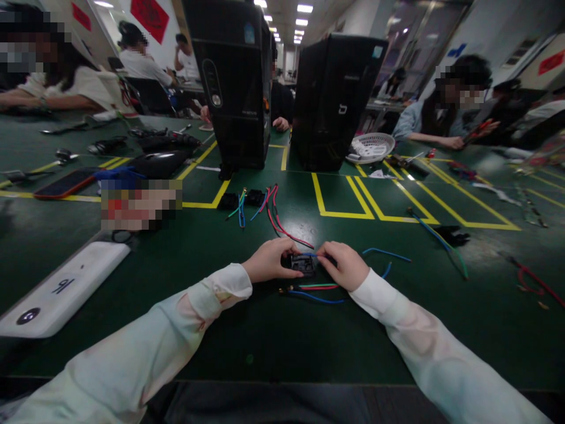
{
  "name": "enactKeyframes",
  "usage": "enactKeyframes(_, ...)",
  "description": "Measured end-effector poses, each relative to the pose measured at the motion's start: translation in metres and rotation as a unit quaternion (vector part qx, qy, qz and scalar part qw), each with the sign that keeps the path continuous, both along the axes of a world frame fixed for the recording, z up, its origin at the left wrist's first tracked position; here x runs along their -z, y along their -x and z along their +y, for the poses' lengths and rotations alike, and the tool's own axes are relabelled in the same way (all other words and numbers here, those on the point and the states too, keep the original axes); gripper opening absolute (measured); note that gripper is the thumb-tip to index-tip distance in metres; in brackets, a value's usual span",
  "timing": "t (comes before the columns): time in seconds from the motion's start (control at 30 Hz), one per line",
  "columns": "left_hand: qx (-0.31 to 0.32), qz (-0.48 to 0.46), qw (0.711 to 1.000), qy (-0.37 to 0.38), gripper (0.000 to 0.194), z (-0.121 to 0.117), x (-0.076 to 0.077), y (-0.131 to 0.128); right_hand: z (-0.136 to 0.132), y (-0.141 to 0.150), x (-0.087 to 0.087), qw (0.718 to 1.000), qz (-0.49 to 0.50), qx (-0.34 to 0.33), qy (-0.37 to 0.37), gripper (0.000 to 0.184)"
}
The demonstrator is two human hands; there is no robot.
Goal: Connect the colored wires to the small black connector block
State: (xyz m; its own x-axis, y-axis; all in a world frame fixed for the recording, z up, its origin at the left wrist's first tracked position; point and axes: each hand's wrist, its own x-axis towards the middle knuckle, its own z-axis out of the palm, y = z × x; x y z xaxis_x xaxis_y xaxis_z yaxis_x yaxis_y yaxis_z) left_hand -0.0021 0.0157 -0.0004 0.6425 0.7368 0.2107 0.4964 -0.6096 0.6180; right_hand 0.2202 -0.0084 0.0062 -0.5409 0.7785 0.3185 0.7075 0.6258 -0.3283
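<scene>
Low over the green table, my left hand (274, 259) is closed around the left side of a small black plastic housing (302, 265), its thumb along the near edge. At the housing's right, my right hand (342, 264) pinches a blue wire (309, 254) that lies along the housing's far side. Just below both hands lie loose wires (315, 287) in green, red and blue with metal ends. Beyond the hands rest two more black housings (255, 196) with coloured wires. Another blue wire (388, 253) shows to the right of my right hand.
Two black computer towers (238, 88) stand at the back. A white device (66, 288) lies at left, near a phone (66, 184). At right are a black part with green and blue wires (441, 241) and a white basket (371, 147). Several people sit around.
</scene>
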Motion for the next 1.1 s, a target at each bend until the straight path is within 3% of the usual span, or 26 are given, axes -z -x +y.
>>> enactKeyframes(0.17, -0.003, -0.003, 1.0, -0.001, 0.04, -0.0003, -0.001, 0.0002, -0.0013, 0.0002, -0.0018, 0.999, 0.021, -0.011, -0.021, 0.01)
enactKeyframes(0.33, 0.002, 0.0, 1.0, -0.002, 0.04, -0.0007, -0.002, -0.0002, -0.0016, 0.0013, -0.0034, 1.0, -0.02, -0.018, -0.003, 0.013)
enactKeyframes(0.53, 0.0, 0.002, 1.0, -0.011, 0.04, -0.0009, -0.0013, -0.0004, -0.0031, 0.0005, -0.0061, 0.997, -0.029, -0.031, -0.067, 0.016)
enactKeyframes(0.7, 0.005, 0.001, 1.0, -0.01, 0.041, -0.0004, -0.0004, 0.0002, -0.001, -0.0013, -0.0025, 0.998, -0.036, -0.031, -0.039, 0.015)
enactKeyframes(1.0, 0.009, 0.002, 1.0, -0.019, 0.039, -0.0001, -0.0015, 0.0009, -0.0014, -0.0017, -0.0016, 0.996, -0.009, -0.062, -0.068, 0.016)
enactKeyframes(1.1, 0.027, 0.001, 0.999, -0.019, 0.04, 0.0014, -0.0027, 0.0016, 0.0022, -0.0022, 0.0019, 0.996, 0.009, -0.041, -0.077, 0.017)
